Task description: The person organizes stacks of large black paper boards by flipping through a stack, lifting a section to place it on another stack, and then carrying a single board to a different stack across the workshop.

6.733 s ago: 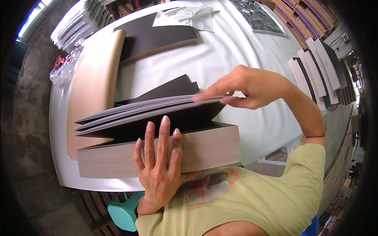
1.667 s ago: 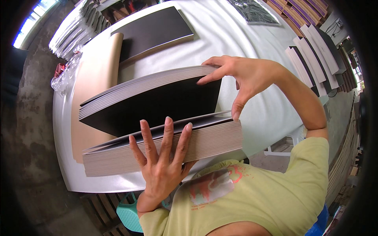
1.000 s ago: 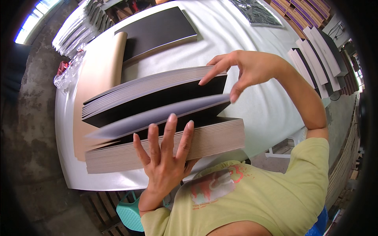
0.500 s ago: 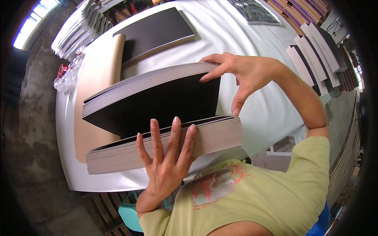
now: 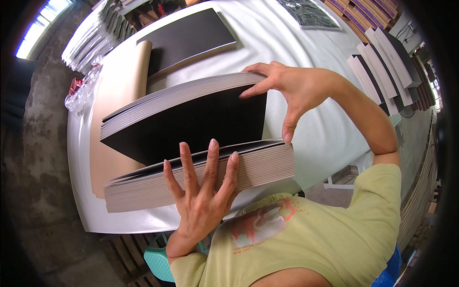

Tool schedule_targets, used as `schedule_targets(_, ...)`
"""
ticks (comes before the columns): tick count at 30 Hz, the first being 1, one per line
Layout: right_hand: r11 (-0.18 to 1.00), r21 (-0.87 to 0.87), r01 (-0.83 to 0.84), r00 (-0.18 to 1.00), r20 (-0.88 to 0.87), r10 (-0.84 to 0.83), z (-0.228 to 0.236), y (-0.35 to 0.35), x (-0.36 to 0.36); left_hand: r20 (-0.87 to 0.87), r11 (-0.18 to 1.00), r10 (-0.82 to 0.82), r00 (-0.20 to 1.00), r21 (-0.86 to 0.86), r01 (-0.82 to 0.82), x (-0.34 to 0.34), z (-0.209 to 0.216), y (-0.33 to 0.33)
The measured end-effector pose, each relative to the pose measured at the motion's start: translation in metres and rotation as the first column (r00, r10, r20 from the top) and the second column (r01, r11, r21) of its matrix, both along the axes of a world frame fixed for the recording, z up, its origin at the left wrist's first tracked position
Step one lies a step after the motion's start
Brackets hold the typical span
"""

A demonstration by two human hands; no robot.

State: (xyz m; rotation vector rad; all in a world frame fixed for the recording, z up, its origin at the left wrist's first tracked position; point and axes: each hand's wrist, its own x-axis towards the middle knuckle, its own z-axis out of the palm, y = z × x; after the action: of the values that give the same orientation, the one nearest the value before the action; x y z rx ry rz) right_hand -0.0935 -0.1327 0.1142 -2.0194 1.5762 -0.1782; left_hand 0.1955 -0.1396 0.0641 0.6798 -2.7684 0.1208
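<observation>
A thick book [image 5: 191, 122] with black inner faces and pale grey page edges, like an album, stands parted on the table, its far half tilted up and its near half toward me. Across the near half's page edges lies my left hand [image 5: 201, 196], fingers spread; its thumb is hidden. My right hand [image 5: 299, 93] bridges the right end. Two of its fingers straddle the far half's upper corner, one against the black face. The right thumb touches the near half's top corner. Whatever joins the halves is hidden.
Behind the book lies another black-covered book [image 5: 191, 40], next to brown paper [image 5: 112, 95]. Plastic-wrapped stacks [image 5: 98, 38] rise at the far left. A black packet [image 5: 308, 14] lies on the far side of the white-covered table [image 5: 315, 129]. More thick books [image 5: 382, 71] stand at right.
The far half has shifted slightly up and away, widening the gap a little. My left fingertips have moved slightly left. My right hand remains at the same corners.
</observation>
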Motion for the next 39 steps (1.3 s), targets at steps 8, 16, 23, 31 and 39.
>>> schedule_targets(8, 0.994, 0.105, 0.007, 0.946, 0.323, -0.041, 0.011, -0.007, -0.007, -0.082, 0.996, 0.000, 0.997, -0.086, -0.007, 0.004, -0.010, 0.000)
schedule_targets(16, 1.000, -0.026, 0.014, 0.985, 0.175, -0.009, 0.000, 0.005, -0.005, 0.008, 0.996, 0.032, 0.999, -0.084, -0.032, 0.002, -0.001, 0.003)
schedule_targets(23, 0.999, -0.035, -0.013, 0.996, 0.084, 0.016, -0.002, 0.007, -0.004, 0.012, 0.999, 0.022, 1.000, -0.031, -0.022, 0.002, -0.001, 0.003)
schedule_targets(31, 0.999, -0.027, 0.042, 0.995, 0.097, -0.039, -0.005, 0.000, -0.006, -0.004, 0.997, -0.023, 1.000, -0.073, 0.023, 0.006, -0.005, 0.000)
schedule_targets(39, 0.993, 0.072, 0.089, 0.975, 0.198, -0.102, 0.005, -0.005, -0.009, -0.079, 0.993, -0.008, 0.997, -0.114, -0.001, 0.003, -0.008, 0.001)
